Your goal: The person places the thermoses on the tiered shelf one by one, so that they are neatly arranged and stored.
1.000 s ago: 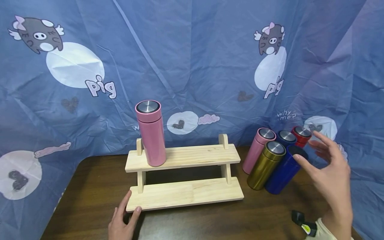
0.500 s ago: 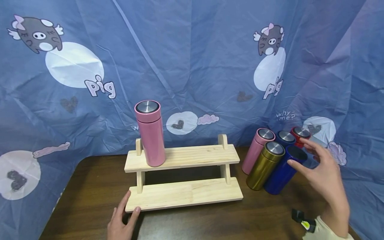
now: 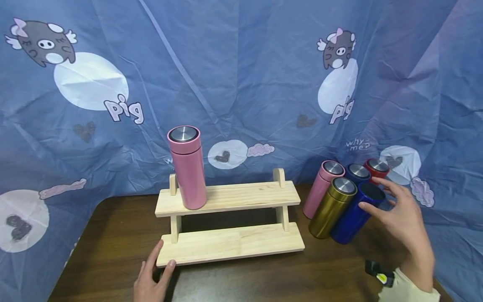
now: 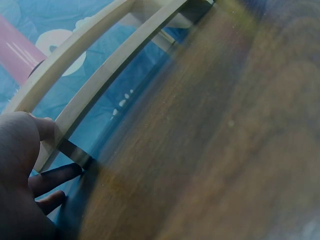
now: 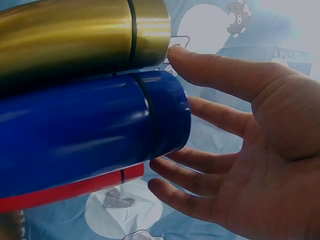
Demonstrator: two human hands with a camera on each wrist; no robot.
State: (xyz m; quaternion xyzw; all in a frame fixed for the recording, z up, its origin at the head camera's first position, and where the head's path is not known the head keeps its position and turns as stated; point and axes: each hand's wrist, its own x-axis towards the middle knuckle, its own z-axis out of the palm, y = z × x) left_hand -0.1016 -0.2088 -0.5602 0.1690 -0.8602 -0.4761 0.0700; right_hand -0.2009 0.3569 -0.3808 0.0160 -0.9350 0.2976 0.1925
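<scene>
At the lower left corner of a two-tier wooden rack (image 3: 241, 247), my left hand (image 3: 151, 279) grips the end of the bottom board between thumb and fingers. A pink thermos bottle (image 3: 190, 180) stands upright on the rack's upper board, at the left. On the right, my right hand (image 3: 401, 218) spreads its thumb and fingers about the dark top of a blue thermos bottle (image 5: 85, 130), without a visible grip. Beside that bottle stand a gold one (image 3: 327, 214), a second pink one (image 3: 318, 193), a navy one (image 3: 358, 172) and a red one (image 3: 377, 166).
A brown wooden table (image 3: 241, 281) bears the rack and the bottle cluster. Behind it hangs a blue cloth (image 3: 241, 84) printed with pigs. A black strap (image 3: 379, 272) sits at the right sleeve.
My right hand has moved left and slightly down, closing the distance to the blue bottle's top. The left hand stays at the rack's corner, and the view has shifted slightly.
</scene>
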